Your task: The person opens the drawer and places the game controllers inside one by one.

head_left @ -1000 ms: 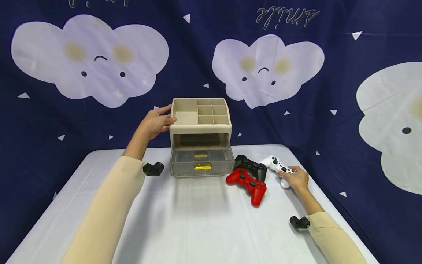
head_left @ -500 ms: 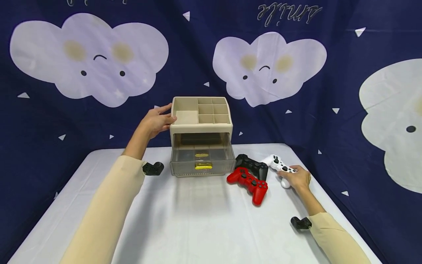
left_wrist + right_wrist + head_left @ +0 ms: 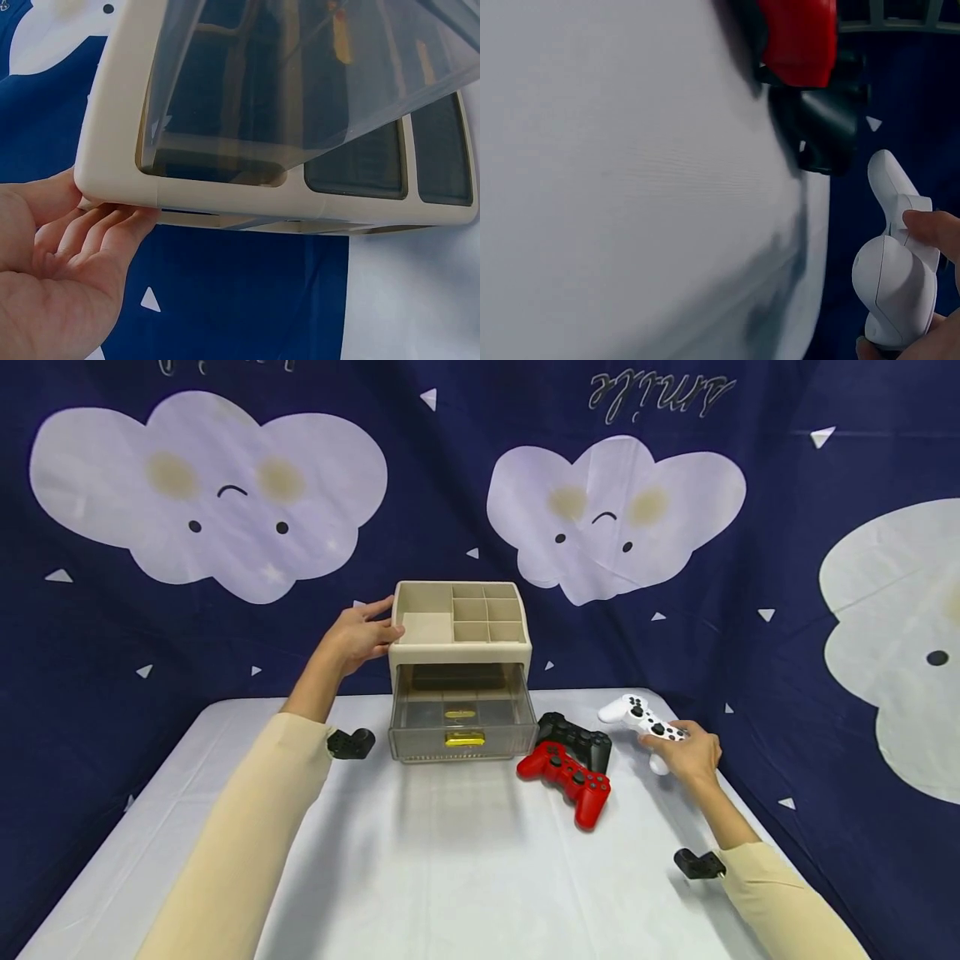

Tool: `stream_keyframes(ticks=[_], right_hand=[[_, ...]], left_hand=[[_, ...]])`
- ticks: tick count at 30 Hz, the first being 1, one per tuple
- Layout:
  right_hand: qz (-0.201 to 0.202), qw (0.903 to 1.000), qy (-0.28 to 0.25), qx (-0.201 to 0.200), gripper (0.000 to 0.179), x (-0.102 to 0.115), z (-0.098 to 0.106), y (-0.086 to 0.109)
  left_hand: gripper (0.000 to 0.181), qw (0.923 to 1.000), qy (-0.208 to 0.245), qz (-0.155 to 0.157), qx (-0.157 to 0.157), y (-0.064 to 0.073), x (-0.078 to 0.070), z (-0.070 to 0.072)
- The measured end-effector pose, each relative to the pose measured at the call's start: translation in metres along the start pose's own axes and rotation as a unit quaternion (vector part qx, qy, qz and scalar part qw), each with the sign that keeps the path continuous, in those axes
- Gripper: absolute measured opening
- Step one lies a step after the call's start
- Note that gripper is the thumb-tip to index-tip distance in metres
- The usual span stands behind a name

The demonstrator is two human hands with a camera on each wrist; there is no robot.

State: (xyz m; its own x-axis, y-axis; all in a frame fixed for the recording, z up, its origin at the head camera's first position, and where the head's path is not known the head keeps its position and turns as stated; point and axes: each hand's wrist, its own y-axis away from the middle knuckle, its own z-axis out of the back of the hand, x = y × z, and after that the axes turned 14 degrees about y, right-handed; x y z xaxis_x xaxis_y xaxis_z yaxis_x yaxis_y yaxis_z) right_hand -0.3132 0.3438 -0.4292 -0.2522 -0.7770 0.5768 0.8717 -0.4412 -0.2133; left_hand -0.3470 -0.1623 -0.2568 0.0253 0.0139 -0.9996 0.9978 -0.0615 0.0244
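Observation:
A cream desktop organizer (image 3: 459, 653) stands at the back of the table, its clear top drawer (image 3: 464, 742) with a gold handle pulled out. My left hand (image 3: 359, 637) grips the organizer's upper left side; in the left wrist view, the thumb lies at its corner and the fingers (image 3: 120, 236) along its side. On the right, my right hand (image 3: 690, 756) holds a white game controller (image 3: 637, 714) by its near end, raised off the table in the right wrist view. A red game controller (image 3: 564, 781) leans over a black game controller (image 3: 576, 739) beside the drawer.
A white cloth covers the table (image 3: 450, 885). Behind and to the right hangs a dark blue curtain (image 3: 427, 510) printed with clouds. Black wrist devices (image 3: 351, 744) sit on both sleeves. The organizer's top has several small compartments (image 3: 489, 610).
My right hand has lifted the white controller off the table and shifted it slightly right, away from the black one. The left hand, organizer and drawer look unchanged.

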Motion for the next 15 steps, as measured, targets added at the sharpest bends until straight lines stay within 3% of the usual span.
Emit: stream_keyframes(ticks=[5,15], right_hand=[[0.034,0.9993,0.014,-0.007,0.067,0.014,0.024,-0.002],[0.120,0.9903,0.065,0.026,0.070,0.061,0.081,0.005]], left_hand=[[0.073,1.0000,-0.004,-0.003,-0.002,0.001,-0.001,-0.001],[0.073,0.9999,-0.013,-0.007,-0.007,0.000,0.000,0.000]])
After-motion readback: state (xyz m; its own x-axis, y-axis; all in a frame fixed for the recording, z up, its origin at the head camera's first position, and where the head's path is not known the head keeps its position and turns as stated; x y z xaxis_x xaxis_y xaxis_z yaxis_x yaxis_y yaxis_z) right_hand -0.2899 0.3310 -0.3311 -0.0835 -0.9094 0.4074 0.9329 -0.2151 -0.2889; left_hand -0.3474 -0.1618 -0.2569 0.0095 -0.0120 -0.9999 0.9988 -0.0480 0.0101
